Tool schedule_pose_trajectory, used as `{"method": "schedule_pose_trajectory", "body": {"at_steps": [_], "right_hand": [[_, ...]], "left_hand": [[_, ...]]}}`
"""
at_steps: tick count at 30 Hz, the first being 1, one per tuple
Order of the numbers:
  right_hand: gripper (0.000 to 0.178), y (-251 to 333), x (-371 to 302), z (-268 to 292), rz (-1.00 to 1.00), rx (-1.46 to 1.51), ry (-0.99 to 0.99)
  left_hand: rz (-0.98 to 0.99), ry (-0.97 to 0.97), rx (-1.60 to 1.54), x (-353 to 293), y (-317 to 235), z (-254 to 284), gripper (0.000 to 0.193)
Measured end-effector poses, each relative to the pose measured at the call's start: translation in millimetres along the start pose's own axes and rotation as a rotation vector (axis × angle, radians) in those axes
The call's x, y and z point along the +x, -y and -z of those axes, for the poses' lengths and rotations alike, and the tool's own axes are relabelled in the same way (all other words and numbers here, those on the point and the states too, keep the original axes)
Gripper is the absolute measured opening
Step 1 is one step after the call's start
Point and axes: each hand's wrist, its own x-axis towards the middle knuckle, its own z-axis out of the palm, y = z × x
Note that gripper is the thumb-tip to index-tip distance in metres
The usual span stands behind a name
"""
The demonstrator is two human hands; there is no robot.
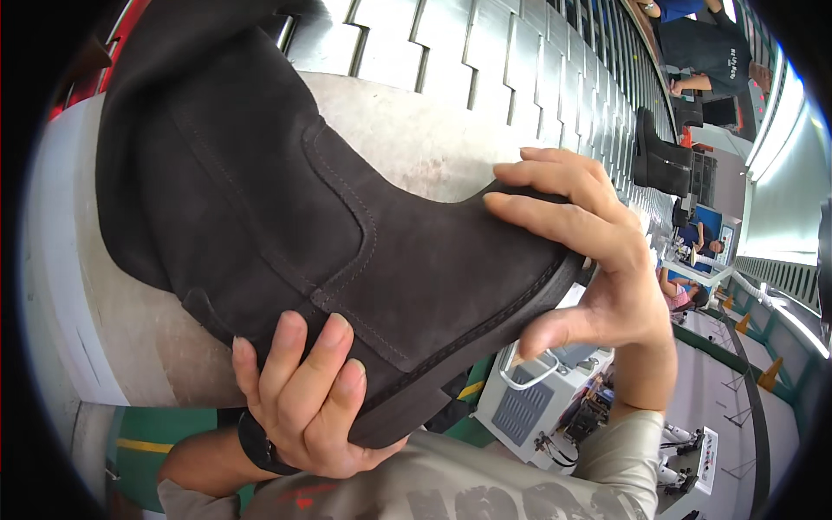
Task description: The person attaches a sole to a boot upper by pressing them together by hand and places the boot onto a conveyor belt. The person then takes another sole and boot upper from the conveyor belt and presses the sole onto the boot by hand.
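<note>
A dark suede boot (416,269) fills the middle of the head view, lying tilted with its toe to the right and its shaft to the upper left. My left hand (312,407) cups the heel from below, its fingertips pressed on the boot's side near the stitched seam. Round the toe wraps my right hand (598,234), fingers over the top and thumb against the sole edge. The sole's underside and the boot's far side are hidden.
Behind the boot are a pale rounded surface (381,130) and a metal slat conveyor (503,61). Another dark boot (667,165) stands farther along the conveyor. Co-workers (706,52) are at the upper right. A white machine (529,399) stands beyond my right arm.
</note>
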Motion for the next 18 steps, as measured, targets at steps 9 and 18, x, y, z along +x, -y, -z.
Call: {"method": "schedule_pose_trajectory", "body": {"at_steps": [9, 18], "right_hand": [[0.098, 35, 37, 12, -0.219, -0.073, 0.256], [0.074, 27, 18, -26, -0.099, -0.138, -0.164]], "left_hand": [[0.004, 0.028, 0.008, 7, 2, 2, 0.062], [-0.11, 0.178, -0.082, 34, 11, 28, 0.089]]}}
